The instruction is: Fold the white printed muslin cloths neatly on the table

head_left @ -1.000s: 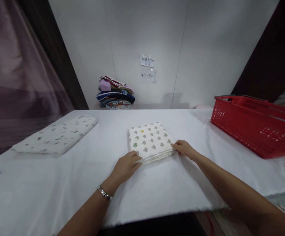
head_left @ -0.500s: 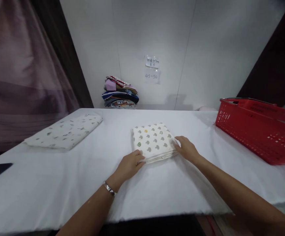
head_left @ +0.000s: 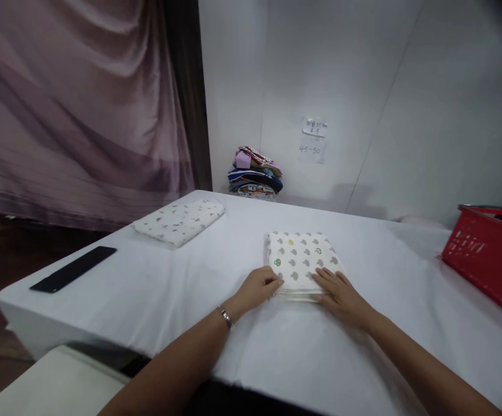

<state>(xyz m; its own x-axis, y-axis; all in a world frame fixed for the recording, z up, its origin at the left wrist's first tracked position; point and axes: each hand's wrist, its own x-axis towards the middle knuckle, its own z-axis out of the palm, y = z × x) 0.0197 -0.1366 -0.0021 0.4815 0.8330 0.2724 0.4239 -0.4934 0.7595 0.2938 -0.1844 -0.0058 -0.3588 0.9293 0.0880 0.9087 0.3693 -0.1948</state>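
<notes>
A folded white cloth (head_left: 302,260) printed with grey mushrooms, plus a few green and yellow ones, lies on the white-covered table in front of me. Its layers show along the near edge. My left hand (head_left: 257,287), with a silver bracelet at the wrist, pinches the near left corner between thumb and fingers. Stretched over the near right part of the cloth, my right hand (head_left: 341,294) rests with its fingers apart and its palm down. Farther left on the table sits another folded white cloth (head_left: 181,222) with small grey prints.
A black flat object (head_left: 74,269) lies near the table's left edge. At the right stands a red plastic basket (head_left: 489,254). Behind the table, a pile of folded fabrics (head_left: 255,176) rises against the wall beneath paper signs (head_left: 313,138). A pinkish curtain (head_left: 81,104) hangs at the left.
The view has turned left, showing more curtain and the whole black object. My right hand has moved from the cloth's right edge onto its top. My left hand stays at the near left corner.
</notes>
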